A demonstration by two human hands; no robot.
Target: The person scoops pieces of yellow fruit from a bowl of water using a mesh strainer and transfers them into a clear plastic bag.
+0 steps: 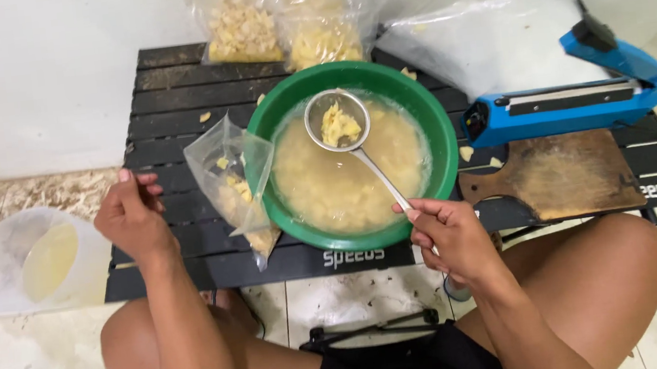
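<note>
Right hand lifts a strainer of pale pieces over the green bowl

Seemingly mid-scoop, the head view looks down on a person seated on a tiled floor at a low black slatted desk (173, 103). Their right hand (451, 232) is curled closed around the end of a metal strainer ladle (338, 122), thumb and fingers pinching the thin handle just off the bowl's near rim. Its round head sits above the middle of a green bowl (427, 117) and carries a small heap of pale yellow pieces (339, 126). More of these pieces float in cloudy liquid inside the bowl.

The left hand (133, 217) is loosely closed, fingers bent toward the thumb at the edge of a small clear plastic bag (234, 178). Whether the fingertips actually pinch the film cannot be told. That bag stands open-mouthed, touching the bowl's left side, with a few yellow pieces inside.

Behind the bowl, two filled clear bags (279, 27) of the same pieces lie at the desk's far edge, against the white wall. To the right sits a blue heat sealer (572, 102), with a worn wooden board (559, 176) just in front of it and a stack of clear plastic (493, 45) behind. On the floor to the left stands a translucent plastic jug (35, 260)
</note>
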